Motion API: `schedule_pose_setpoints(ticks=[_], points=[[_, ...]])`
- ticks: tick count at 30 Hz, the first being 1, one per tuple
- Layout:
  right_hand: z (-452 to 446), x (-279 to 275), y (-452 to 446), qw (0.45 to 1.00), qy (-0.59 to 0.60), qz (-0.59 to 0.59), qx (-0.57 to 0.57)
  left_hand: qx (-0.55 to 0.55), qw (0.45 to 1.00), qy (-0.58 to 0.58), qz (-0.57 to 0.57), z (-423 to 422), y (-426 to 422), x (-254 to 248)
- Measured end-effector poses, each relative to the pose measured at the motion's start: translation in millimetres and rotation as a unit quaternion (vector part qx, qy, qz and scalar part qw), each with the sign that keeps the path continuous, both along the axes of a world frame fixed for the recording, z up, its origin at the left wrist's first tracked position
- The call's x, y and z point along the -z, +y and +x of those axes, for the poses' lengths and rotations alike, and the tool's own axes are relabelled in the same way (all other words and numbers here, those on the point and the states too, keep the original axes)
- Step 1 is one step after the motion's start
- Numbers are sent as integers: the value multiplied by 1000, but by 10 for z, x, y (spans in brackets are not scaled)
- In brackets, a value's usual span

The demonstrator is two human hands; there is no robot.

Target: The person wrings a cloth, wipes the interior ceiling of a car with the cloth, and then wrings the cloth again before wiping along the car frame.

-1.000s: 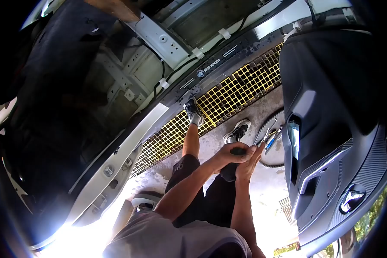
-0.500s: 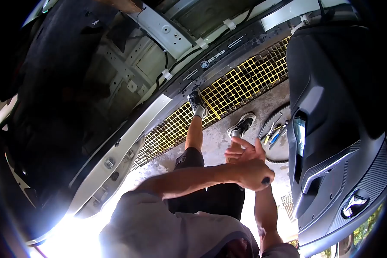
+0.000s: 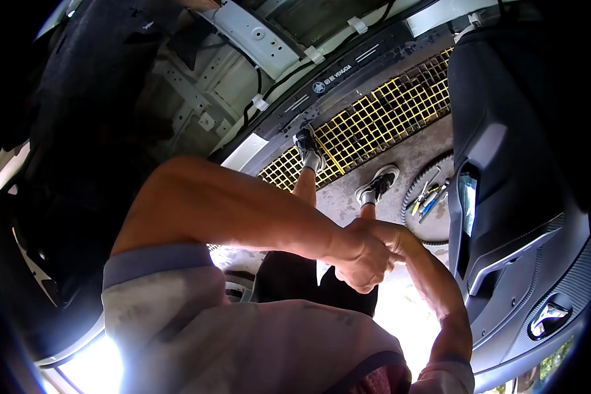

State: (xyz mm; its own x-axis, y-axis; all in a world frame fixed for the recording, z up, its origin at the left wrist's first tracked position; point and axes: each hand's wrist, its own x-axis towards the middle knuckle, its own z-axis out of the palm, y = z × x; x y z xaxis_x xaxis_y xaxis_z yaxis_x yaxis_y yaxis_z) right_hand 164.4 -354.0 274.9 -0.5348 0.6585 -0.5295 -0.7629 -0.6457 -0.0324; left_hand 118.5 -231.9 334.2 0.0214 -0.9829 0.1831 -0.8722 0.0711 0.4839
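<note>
My left hand (image 3: pixel 360 264) reaches in from the left, its fingers curled in. My right hand (image 3: pixel 379 231) comes from the lower right, bent over at the wrist. The two hands touch and overlap above my legs. The right hand's fingers are mostly hidden by the left hand. Whether a small thing lies between them I cannot make out. Below them are my dark shorts (image 3: pixel 285 276), and farther off stand my two shoes, the left shoe (image 3: pixel 306 146) on a yellow grating (image 3: pixel 394 105) and the right shoe (image 3: pixel 377 184) on concrete.
An open car door (image 3: pixel 505 157) stands close on my right. The car's door sill (image 3: pixel 282 111), lettered VENUCIA, runs ahead of me, with bare metal body (image 3: pixel 259 39) beyond it. Hand tools (image 3: pixel 430 197), some with blue and yellow handles, lie on the floor inside a dark ribbed ring (image 3: pixel 407 190).
My left elbow has lifted and swung outward. The right hand's fingers were spread in view; now both hands are drawn together, lower over my legs. The view has shifted slightly.
</note>
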Motion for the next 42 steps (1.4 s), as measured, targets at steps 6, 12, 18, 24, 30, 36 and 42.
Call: schedule_pose_setpoints(ticks=[6,12,18,24,30,36,42], points=[[26,175,-195,978,-6,33,207,-229,956,76,-165,-246,-120,574],[-15,274,-215,923,-239,112,280,-411,832,54,-368,-121,81,489],[-27,343,-233,943,-303,-116,76,-600,703,65,-375,-147,-49,493],[-219,569,-278,829,-519,-194,83,-693,590,133,-392,-45,-126,586],[-281,1127,-285,707,-659,-218,139,-769,467,236,-366,70,-137,863],[-194,1517,-212,579,-793,-191,18,-818,244,363,-374,186,-277,1260],[-25,1505,97,508,-834,-214,-24,-793,103,479,-363,267,-321,1734]])
